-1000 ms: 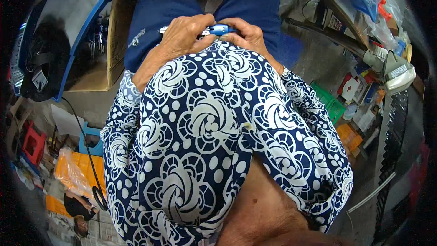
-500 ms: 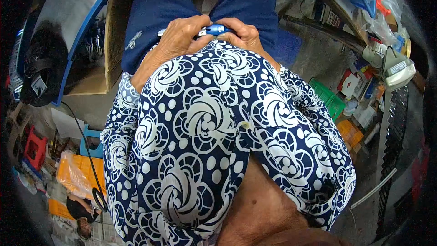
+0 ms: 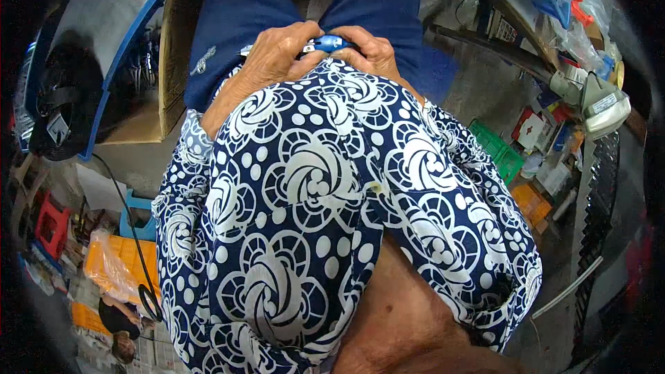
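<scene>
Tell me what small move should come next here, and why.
Perhaps a slight turn of the blue-and-silver object by the right hand, with the left hand holding steady: the right hand's grip is at its blue part, while the left hand's covers much of the silver side. Part is hidden, so this is tentative.

You've got the tool between your left hand and right hand, over your legs, shirt right behind it. Box left of your legs, tray further left. Stool and plastic-draped crate behind those, basket off right.
</scene>
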`<state>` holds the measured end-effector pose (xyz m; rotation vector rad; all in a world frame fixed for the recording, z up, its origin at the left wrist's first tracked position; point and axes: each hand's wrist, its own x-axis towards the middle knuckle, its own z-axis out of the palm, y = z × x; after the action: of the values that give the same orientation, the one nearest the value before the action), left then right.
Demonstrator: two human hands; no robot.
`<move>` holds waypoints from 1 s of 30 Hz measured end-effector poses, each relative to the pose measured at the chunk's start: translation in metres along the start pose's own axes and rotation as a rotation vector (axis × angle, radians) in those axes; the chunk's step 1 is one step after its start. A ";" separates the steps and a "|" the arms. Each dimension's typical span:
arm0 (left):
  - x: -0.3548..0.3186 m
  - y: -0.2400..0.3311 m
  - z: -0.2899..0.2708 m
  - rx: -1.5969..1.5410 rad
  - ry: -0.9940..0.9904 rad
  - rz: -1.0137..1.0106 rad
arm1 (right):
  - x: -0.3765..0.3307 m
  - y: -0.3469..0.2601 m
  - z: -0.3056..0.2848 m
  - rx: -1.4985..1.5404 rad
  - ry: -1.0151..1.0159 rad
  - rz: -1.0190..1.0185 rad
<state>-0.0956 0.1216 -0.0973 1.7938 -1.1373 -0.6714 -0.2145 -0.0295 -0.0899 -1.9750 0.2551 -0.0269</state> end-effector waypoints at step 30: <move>-0.003 -0.003 0.000 0.150 0.074 0.124 | 0.001 -0.003 0.003 0.026 0.015 0.050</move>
<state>-0.0955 0.1250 -0.0995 1.8395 -1.2655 -0.4527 -0.2125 -0.0261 -0.0879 -1.9421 0.3126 -0.0128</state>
